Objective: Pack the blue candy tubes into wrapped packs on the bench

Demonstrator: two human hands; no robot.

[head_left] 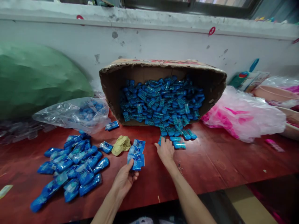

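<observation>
My left hand (125,179) pinches a fanned stack of flat blue printed packets (136,153) above the table. My right hand (166,151) reaches to the front of the heap, its fingers curled down over a small blue dotted plastic piece (160,141) that they partly hide. Beside those fingers lie several like blue pieces (178,145). Behind them a cardboard box (104,81) lies on its side, with a heap of the same blue pieces (161,102) spilling out. A crumpled yellowish cloth (121,145) rests left of the packets.
Filled blue packets (77,155) are piled on the red table (210,165) at left. Behind them are a clear bag with blue items (77,113) and a large green bundle (39,81). To the right sit a pink-and-clear plastic bag (245,115) and tubs (273,93).
</observation>
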